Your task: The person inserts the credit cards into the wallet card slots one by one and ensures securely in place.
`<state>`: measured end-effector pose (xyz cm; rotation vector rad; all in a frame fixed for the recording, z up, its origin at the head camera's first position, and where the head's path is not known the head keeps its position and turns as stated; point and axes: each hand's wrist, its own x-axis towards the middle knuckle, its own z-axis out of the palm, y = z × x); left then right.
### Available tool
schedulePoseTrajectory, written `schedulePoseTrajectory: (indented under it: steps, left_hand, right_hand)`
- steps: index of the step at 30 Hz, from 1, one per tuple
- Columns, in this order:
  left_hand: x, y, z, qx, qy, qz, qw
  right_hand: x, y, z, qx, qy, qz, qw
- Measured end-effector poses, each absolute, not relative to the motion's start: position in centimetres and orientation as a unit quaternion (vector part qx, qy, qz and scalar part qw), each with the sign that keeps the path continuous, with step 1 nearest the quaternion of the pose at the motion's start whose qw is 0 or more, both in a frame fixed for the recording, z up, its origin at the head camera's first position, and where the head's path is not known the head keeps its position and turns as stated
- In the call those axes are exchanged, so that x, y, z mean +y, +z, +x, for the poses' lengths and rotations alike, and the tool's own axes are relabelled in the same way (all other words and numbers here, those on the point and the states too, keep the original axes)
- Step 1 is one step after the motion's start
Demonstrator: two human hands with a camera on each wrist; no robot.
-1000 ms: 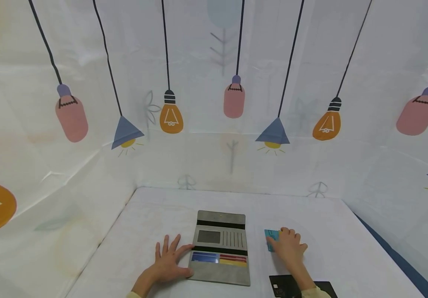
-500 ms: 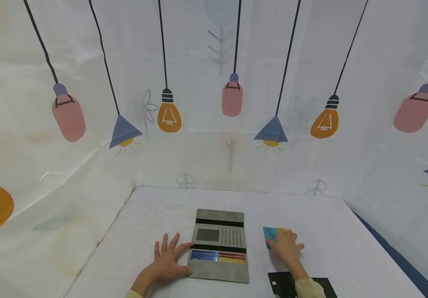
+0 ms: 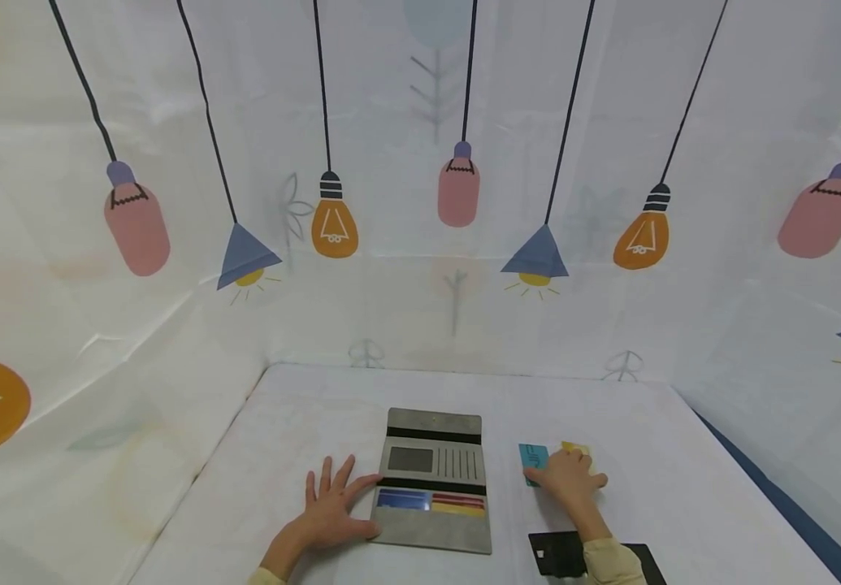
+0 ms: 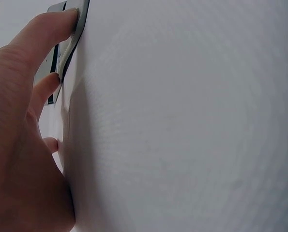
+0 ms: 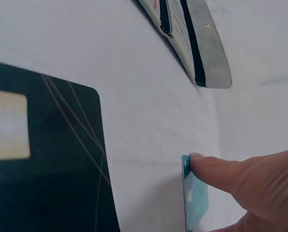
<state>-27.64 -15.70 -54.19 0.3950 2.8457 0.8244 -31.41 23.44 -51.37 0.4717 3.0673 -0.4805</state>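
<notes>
An unfolded grey card wallet [image 3: 431, 532] lies on the white table, blue and red-yellow cards [image 3: 457, 505] tucked in its lower pockets. My left hand [image 3: 325, 516] rests at its left side with fingers spread; in the left wrist view the thumb and index fingertips touch the wallet's edge [image 4: 81, 29]. To the wallet's right, my right hand [image 3: 570, 483] grips a teal card [image 3: 533, 459], its thumb against the card's edge in the right wrist view. A yellow card [image 3: 576, 448] shows beyond the fingers, partly hidden by them.
A black card with a chip [image 3: 555, 554] lies near the front, under the right forearm, which covers its middle. Behind the table [image 3: 303, 406] rises a white sheet [image 3: 391, 317] printed with lamps; more sheet stands at both sides.
The yellow card has come apart from the teal one, shifting right under the right hand's fingers. The left hand and the wallet have stayed in place.
</notes>
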Motion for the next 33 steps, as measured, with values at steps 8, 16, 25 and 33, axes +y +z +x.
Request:
schedulePoseTrajectory:
  steps: [8, 16, 25, 33]
  left_hand:
    - [-15.8, -54.2, -27.7, 0.951, 0.27, 0.129, 0.079]
    - [-15.7, -54.0, -27.6, 0.951, 0.271, 0.13, 0.078]
    - [-15.5, -54.2, -27.7, 0.949, 0.276, 0.129, 0.076]
    - [-15.6, -54.6, -27.8, 0.949, 0.277, 0.135, 0.07]
  right_hand:
    - [23.4, -51.6, -31.7, 0.979, -0.148, 0.141, -0.015]
    - [23.6, -51.0, -32.3, 0.973, -0.169, 0.153, 0.023]
    - [24.2, -49.8, -32.7, 0.958, -0.223, 0.167, 0.073]
    - [24.3, -50.0, -32.9, 0.953, -0.235, 0.171, 0.082]
